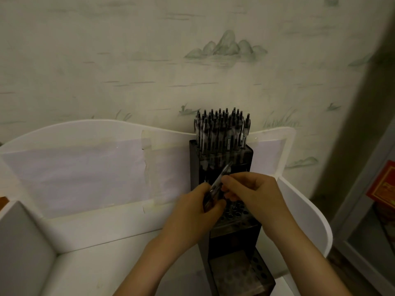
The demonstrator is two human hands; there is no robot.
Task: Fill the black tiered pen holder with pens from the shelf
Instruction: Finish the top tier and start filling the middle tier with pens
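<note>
The black tiered pen holder [235,238] stands on the white shelf [89,263], near its right end. Its top tier is packed with several upright black pens [222,131]. The middle tier's round holes show between my hands, and the lowest tier in front has open holes too. My left hand [198,208] grips a small bundle of pens [215,186] that slants up to the right over the middle tier. My right hand [252,191] pinches one pen of that bundle at its upper part.
The shelf has a curved white back panel [106,135] with paper taped to it, a divider [23,238] at the left and a rounded side wall [307,212] at the right. Painted wallpaper lies behind. A red box [382,184] sits at far right.
</note>
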